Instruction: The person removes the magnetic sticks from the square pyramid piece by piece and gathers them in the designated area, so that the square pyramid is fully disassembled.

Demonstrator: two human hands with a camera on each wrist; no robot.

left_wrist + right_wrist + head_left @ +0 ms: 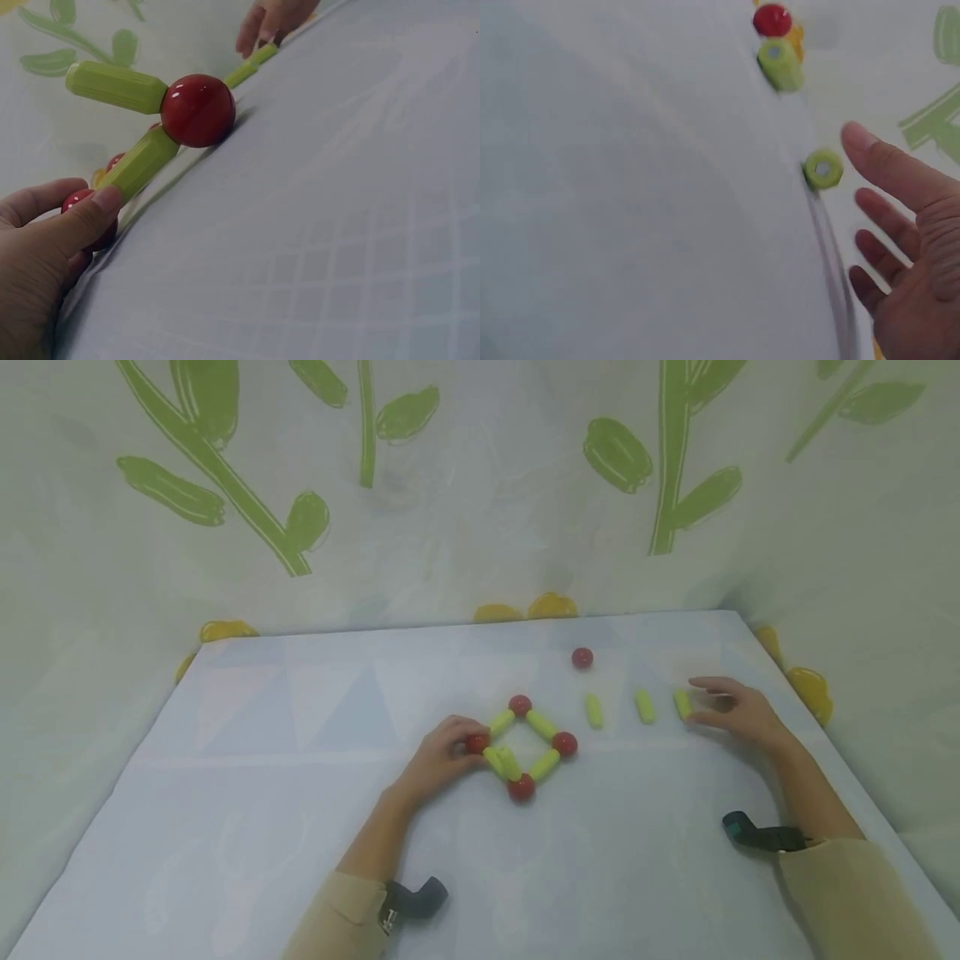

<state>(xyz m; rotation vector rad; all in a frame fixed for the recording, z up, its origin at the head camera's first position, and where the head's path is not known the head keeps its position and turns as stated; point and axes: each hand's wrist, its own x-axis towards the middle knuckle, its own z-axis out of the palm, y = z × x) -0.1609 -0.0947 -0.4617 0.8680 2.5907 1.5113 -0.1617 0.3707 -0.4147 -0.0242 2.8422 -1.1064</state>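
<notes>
My left hand (pixel 442 752) grips the red ball (pixel 477 743) at the left corner of a diamond-shaped frame of red balls and light-green rods. In the left wrist view its thumb lies across that ball, at the end of a green rod (pixel 142 166). From the near corner ball (pixel 199 110) an extra green rod (pixel 116 86) sticks up, its other end free. My right hand (pixel 738 714) is spread beside the rightmost loose green rod (pixel 682 704); in the right wrist view a gap shows between the thumb and the nearest rod (pixel 823 169).
Two more loose green rods, one left (pixel 594 711) and one middle (pixel 645 706), lie between the frame and my right hand. A single red ball (pixel 582 658) sits behind them. The white table (pixel 262 843) ends at a leaf-patterned backdrop (pixel 480 510).
</notes>
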